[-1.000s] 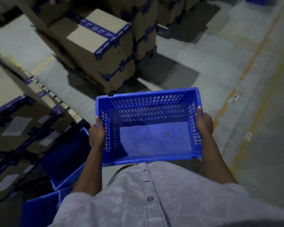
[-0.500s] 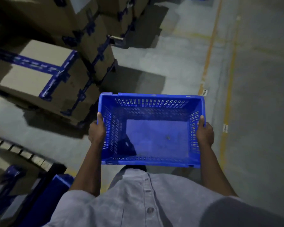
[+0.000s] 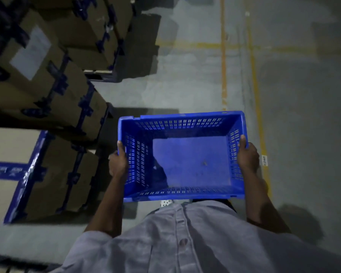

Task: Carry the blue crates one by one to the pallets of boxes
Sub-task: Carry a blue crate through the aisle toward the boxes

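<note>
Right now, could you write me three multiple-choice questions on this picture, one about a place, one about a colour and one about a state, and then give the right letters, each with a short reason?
1. On which side of the blue crate do the cardboard boxes stand?
A. the person's left
B. the person's right
C. inside it

2. What colour are the floor lines?
A. red
B. yellow
C. white

3. How is the crate held?
A. by one hand alone
B. by both hands, one on each short side
C. it rests on the ground

Answers:
1 A: the stacked boxes fill the left of the view.
2 B: the painted stripes look yellow on the grey concrete.
3 B: the left hand and the right hand each grip a side wall.
</note>
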`<action>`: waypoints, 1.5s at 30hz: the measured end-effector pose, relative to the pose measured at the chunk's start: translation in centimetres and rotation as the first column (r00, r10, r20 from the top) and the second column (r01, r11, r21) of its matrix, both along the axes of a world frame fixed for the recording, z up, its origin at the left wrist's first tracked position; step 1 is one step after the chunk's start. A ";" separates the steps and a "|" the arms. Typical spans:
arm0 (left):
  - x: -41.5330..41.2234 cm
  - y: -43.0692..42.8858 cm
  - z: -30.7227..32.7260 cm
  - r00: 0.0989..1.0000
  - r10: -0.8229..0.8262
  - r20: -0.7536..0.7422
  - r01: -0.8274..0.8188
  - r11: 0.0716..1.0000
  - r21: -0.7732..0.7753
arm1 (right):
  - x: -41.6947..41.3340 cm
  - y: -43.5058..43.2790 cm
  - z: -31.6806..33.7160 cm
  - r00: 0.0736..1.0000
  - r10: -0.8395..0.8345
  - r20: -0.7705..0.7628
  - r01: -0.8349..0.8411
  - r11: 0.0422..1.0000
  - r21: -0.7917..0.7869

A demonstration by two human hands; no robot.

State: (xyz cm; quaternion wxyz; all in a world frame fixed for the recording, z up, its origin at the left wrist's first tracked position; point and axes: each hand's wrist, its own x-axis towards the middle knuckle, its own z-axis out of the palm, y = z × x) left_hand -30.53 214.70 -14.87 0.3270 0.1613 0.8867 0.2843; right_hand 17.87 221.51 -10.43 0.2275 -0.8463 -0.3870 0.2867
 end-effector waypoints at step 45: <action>4.7 119.5 1.0 0.988 -0.155 0.029 0.148 0.974 0.172 | 6.0 112.7 -0.1 0.978 -0.168 -0.124 0.184 0.974 0.129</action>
